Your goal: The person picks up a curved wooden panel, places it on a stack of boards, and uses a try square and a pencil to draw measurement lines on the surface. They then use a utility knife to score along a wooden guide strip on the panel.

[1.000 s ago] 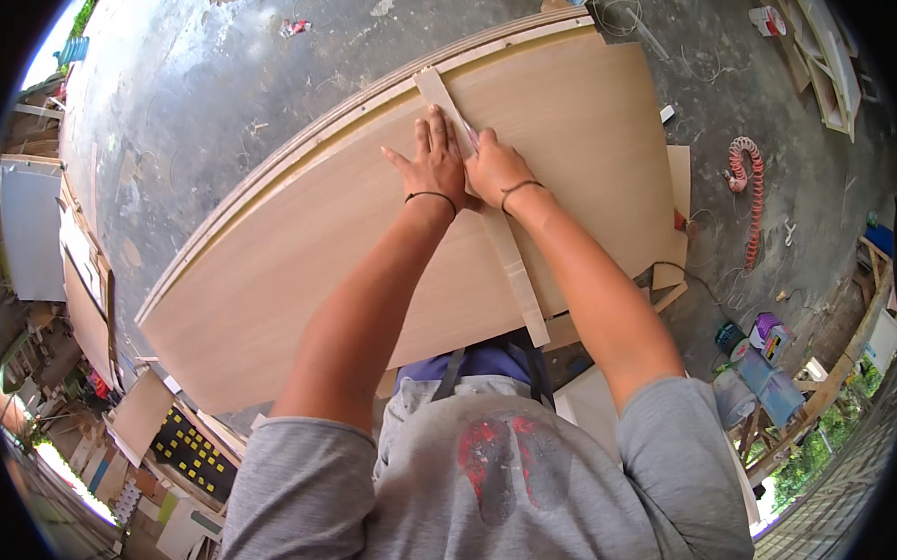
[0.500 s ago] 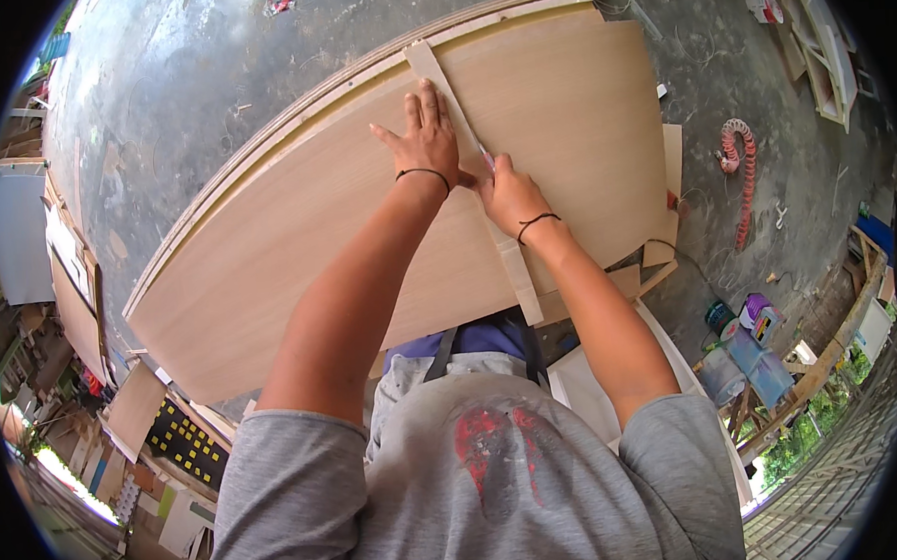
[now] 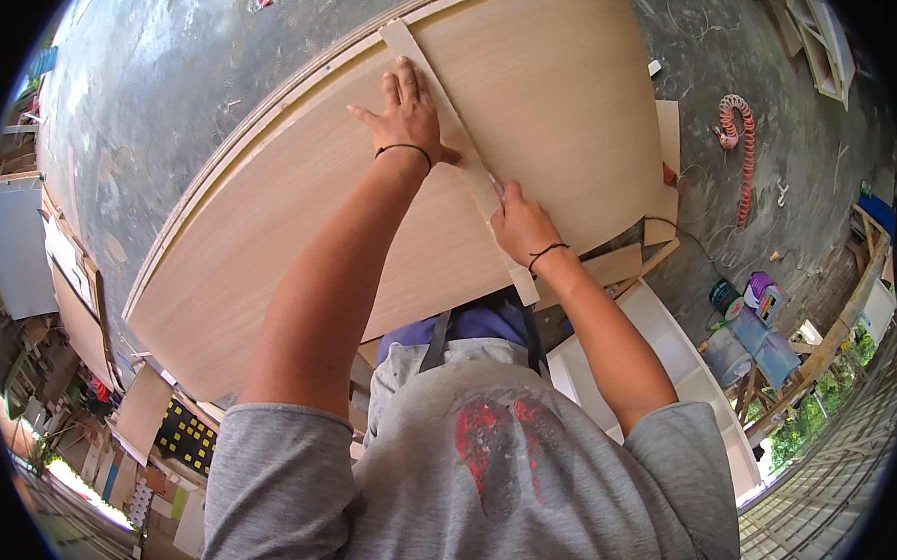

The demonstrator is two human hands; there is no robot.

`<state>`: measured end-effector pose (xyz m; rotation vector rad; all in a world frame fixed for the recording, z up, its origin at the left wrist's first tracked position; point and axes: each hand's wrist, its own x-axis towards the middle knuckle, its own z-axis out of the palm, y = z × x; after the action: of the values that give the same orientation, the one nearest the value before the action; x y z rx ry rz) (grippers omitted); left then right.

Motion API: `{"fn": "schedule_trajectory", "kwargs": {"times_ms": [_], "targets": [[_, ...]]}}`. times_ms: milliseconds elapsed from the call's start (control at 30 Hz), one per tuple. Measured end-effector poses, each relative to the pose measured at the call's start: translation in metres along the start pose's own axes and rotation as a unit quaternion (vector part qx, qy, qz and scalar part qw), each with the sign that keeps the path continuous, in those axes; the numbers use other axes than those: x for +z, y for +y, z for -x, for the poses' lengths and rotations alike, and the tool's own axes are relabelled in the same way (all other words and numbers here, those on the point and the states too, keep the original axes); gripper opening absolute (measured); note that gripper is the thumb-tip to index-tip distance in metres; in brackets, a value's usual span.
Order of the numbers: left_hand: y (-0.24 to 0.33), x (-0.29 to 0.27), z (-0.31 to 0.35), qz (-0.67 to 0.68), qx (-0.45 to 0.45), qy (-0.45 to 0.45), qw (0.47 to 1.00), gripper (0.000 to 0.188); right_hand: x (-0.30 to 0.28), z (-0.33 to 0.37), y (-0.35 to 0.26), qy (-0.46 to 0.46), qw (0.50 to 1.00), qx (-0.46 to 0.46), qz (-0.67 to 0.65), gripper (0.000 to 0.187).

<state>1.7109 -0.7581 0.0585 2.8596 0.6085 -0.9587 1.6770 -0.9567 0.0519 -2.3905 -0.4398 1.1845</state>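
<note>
your left hand (image 3: 408,117) lies flat, fingers spread, pressing the narrow wooden strip (image 3: 460,159) down against the large wood-grain panel (image 3: 296,237). your right hand (image 3: 523,227) sits nearer your body on the same strip, fingers curled around a small tool (image 3: 498,190) (a slim tip shows above the knuckles; you cannot tell what kind). the strip's long axis runs from the panel's far edge, beyond your left fingertips, diagonally back toward you, ending just below your right wrist. both hands rest on that line, well apart: left at the far half, right at the near half. the strip's span between the two hands is bare. a coiled orange hose (image 3: 738,152) lies on the concrete floor (image 3: 161,102), well off to your right.
</note>
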Motion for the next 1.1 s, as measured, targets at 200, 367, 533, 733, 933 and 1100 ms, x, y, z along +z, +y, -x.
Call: {"fn": "schedule_trajectory", "kwargs": {"times_ms": [200, 367, 533, 733, 933, 1100], "targets": [[0.0, -0.001, 0.002, 0.004, 0.003, 0.01, 1.0, 0.133, 0.008, 0.024, 0.013, -0.009, 1.0, 0.01, 0.013, 0.027], [0.0, -0.003, 0.003, 0.008, -0.001, 0.0, 1.0, 0.135, 0.011, 0.03, 0.021, -0.002, 1.0, -0.004, -0.009, 0.028], [0.001, -0.005, 0.005, 0.011, 0.0, -0.002, 1.0, 0.138, 0.012, 0.047, 0.03, 0.002, 1.0, 0.008, 0.006, 0.027], [0.0, -0.007, 0.007, 0.013, 0.008, -0.006, 1.0, 0.139, 0.011, 0.06, 0.07, 0.169, 0.983, -0.03, -0.07, 0.031], [0.002, -0.003, 0.009, 0.14, -0.015, 0.006, 0.99, 0.126, 0.009, 0.061, 0.141, 0.474, 0.81, 0.171, -0.301, 0.033], [0.018, 0.012, 0.022, 0.245, -0.08, 0.104, 0.961, 0.09, 0.005, 0.057, 0.155, 0.381, 0.708, 0.237, -0.545, 0.035]]}}
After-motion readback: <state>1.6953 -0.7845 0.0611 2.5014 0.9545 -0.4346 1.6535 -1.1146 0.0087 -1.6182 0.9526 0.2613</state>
